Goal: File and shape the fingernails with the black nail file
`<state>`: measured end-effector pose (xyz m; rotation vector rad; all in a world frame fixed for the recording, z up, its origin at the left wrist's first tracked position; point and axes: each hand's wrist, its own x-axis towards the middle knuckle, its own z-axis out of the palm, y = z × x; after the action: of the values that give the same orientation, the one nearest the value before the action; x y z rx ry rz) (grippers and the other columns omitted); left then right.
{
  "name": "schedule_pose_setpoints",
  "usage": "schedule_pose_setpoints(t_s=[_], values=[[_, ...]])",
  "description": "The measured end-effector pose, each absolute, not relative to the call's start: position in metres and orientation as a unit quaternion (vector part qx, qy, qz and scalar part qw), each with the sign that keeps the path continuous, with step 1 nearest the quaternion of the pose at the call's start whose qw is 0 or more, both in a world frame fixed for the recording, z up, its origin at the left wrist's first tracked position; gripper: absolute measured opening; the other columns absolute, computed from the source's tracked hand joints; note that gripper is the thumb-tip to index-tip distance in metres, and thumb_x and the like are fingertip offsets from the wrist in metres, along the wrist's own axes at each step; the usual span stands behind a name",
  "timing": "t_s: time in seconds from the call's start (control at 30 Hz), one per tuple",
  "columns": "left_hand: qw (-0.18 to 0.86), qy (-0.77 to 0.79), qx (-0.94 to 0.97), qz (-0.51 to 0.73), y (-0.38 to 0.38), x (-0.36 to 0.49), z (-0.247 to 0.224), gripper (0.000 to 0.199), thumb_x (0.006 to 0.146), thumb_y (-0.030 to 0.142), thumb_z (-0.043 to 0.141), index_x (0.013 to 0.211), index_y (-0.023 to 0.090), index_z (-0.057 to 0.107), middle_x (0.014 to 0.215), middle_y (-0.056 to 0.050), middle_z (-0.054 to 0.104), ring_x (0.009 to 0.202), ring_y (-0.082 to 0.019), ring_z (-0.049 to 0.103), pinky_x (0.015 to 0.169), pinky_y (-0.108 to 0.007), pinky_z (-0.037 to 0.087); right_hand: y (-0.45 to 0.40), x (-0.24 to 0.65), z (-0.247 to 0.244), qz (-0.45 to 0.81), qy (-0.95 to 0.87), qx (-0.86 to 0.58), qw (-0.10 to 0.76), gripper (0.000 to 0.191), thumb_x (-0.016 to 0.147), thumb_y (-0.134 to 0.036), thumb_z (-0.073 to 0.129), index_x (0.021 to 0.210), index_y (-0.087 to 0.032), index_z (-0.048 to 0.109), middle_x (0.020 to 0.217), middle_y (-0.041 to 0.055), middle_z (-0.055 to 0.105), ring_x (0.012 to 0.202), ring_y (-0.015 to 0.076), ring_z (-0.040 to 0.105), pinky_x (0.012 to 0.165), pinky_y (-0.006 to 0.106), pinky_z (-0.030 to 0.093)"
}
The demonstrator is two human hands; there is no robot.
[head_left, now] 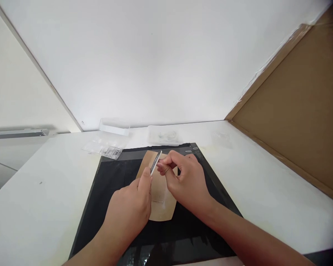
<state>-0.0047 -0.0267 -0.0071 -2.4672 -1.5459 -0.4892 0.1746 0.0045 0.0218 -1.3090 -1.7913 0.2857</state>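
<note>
My left hand (130, 203) is closed around a thin flat strip (155, 162) with a dark grey face and a white edge, like a sanding file. The strip stands tilted, its upper end free. Close to its right side, my right hand (187, 179) pinches thumb and fingers together. Whatever sits in that pinch is hidden or too small to name. Below both hands lies a tan sheet (162, 212) with curved edges, whitish dust or marks on its middle. Under that sheet is a black mat (113, 184), partly covered by my hands and forearms.
At the back stand a clear plastic box (114, 127) and a shallow clear tray (163, 136) with small bits in it. A printed plastic bag (109, 150) overlaps the mat's far left corner. Another clear bag (222, 139) lies right. A cardboard panel (294, 111) borders the white table.
</note>
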Motion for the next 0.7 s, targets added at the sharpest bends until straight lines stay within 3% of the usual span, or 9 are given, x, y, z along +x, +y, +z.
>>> schedule_pose_setpoints(t_s=[0.1,0.23,0.37,0.5,0.7], values=[[0.078,-0.529,-0.831,-0.154,-0.025,-0.004,-0.007,0.042,0.102,0.020,0.035,0.143,0.015,0.047,0.073,-0.005,0.072,0.050,-0.021,0.067,0.040,-0.025,0.032,0.005,0.174,0.019,0.126,-0.731,-0.513,0.431,0.021,0.093,-0.015,0.063,0.074,-0.024,0.061,0.067,-0.0084,0.070,0.059,0.0118,0.060,0.074,0.035,0.033],[0.049,-0.516,-0.831,-0.204,-0.018,-0.007,-0.003,0.039,0.106,0.024,0.034,0.140,0.016,0.050,0.078,-0.005,0.074,0.054,-0.021,0.070,0.043,-0.026,0.040,0.005,0.176,0.019,0.146,-0.746,-0.497,0.419,0.020,0.094,-0.018,0.066,0.075,-0.025,0.065,0.070,-0.0095,0.071,0.063,0.0115,0.062,0.073,0.035,0.032],[0.018,-0.492,-0.833,-0.252,-0.011,-0.013,0.002,0.039,0.109,0.030,0.031,0.138,0.016,0.054,0.087,-0.008,0.077,0.068,-0.024,0.076,0.056,-0.029,0.053,0.010,0.182,0.019,0.147,-0.729,-0.503,0.440,0.016,0.096,-0.025,0.067,0.081,-0.026,0.067,0.079,-0.0083,0.074,0.068,0.0124,0.065,0.076,0.035,0.034],[-0.057,-0.495,-0.824,-0.271,-0.008,-0.015,0.004,0.040,0.110,0.032,0.030,0.139,0.018,0.054,0.095,-0.008,0.078,0.082,-0.024,0.077,0.067,-0.030,0.057,0.017,0.188,0.018,0.129,-0.726,-0.490,0.465,0.015,0.097,-0.030,0.069,0.083,-0.025,0.067,0.085,-0.0062,0.077,0.074,0.0147,0.069,0.079,0.036,0.036],[-0.153,-0.499,-0.793,-0.316,-0.005,-0.017,0.004,0.042,0.110,0.034,0.030,0.144,0.021,0.052,0.123,-0.010,0.074,0.098,-0.022,0.075,0.075,-0.029,0.056,0.020,0.191,0.021,0.143,-0.734,-0.444,0.494,0.008,0.095,-0.030,0.072,0.089,-0.026,0.068,0.090,-0.0045,0.077,0.080,0.0160,0.072,0.082,0.036,0.044]])
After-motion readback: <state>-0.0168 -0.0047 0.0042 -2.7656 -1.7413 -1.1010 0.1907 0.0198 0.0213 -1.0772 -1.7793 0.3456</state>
